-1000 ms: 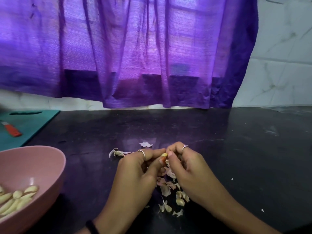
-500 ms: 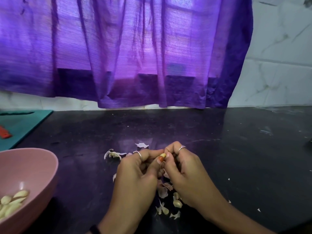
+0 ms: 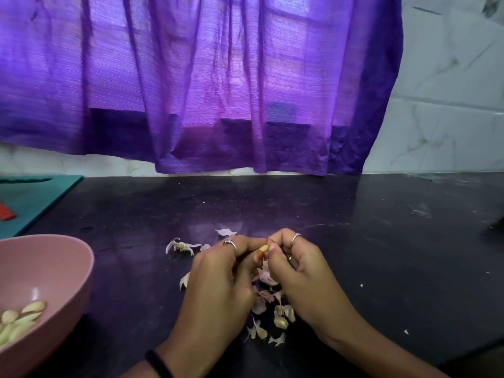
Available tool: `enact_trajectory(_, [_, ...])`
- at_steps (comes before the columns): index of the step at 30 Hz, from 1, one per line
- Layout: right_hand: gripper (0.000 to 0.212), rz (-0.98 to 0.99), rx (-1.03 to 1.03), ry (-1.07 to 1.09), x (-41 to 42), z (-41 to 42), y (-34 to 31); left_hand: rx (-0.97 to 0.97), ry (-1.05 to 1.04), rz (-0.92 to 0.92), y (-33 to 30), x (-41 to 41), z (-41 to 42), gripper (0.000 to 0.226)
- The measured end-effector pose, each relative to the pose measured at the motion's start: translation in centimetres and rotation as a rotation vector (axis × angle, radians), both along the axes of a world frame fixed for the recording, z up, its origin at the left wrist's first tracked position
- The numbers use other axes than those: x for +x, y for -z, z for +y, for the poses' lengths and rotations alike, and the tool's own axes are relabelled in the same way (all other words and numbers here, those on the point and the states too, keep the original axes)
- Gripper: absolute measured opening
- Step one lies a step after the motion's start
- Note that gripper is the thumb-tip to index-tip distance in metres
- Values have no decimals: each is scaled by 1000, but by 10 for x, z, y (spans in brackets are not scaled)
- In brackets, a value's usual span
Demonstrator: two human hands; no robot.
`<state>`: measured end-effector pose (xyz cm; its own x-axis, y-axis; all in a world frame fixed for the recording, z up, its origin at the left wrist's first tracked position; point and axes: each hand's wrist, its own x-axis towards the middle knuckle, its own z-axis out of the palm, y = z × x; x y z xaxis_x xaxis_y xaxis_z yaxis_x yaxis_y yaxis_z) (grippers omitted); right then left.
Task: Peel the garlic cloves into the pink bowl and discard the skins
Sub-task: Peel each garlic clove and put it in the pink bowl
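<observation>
Nearest to me, a black band (image 3: 159, 364) circles my left wrist at the bottom edge. Just beyond it, loose garlic skins (image 3: 268, 317) lie scattered on the black counter (image 3: 381, 268), right under and between my two wrists, with what may be an unpeeled clove among them; I cannot tell for sure.

At the near left, the pink bowl (image 3: 81, 268) sits partly out of view, well apart from my hands. Peeled cloves (image 3: 21, 317) lie piled in its bottom.

Above the skins, my left hand (image 3: 218, 285) and right hand (image 3: 302, 274) meet over the counter, fingers curled inward. Between their tips I pinch one garlic clove (image 3: 263, 248): my left thumb and forefinger grip it from the left, my right thumb and fingers press in from the right. Only a small pale-yellow part of the clove shows where the fingertips meet; the rest is hidden. There is a ring on a finger of each hand.

Just past my left knuckles lies a papery garlic stem piece (image 3: 181, 246), and a single white skin flake (image 3: 225, 231) rests a little farther back.

Farther left, a teal cutting board (image 3: 41, 197) lies on the counter with a red object (image 3: 6, 211) on it, cut off by the edge. At the back, a purple curtain (image 3: 204, 91) hangs before a white marbled wall (image 3: 450, 105).
</observation>
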<state>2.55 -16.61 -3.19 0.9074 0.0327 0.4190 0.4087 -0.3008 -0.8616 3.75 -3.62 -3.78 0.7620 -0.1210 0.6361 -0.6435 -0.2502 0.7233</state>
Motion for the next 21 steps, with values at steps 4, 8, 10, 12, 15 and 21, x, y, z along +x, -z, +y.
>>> enact_trajectory(4, [24, 89, 162, -54, 0, 1, -1, 98, -57, -124, -2, 1, 3, 24])
enact_trajectory(8, [24, 178, 313, -121, 4, -2, 2, 146, -49, -178, -2, 2, 4, 25])
enact_trajectory(10, [26, 222, 364, -144, 4, -1, 0, 189, -59, -221, -3, 3, 5, 27])
enact_trajectory(12, [29, 266, 402, -173, 4, -2, -1, 242, -58, -252, -2, 4, 7, 28])
enact_trajectory(15, [39, 330, 456, -219, 3, -3, -2, 368, -4, -316, -4, 7, 12, 27])
enact_trajectory(21, [31, 185, 122, -105, 1, -13, -5, 270, -38, -125, -10, 6, 19, 25])
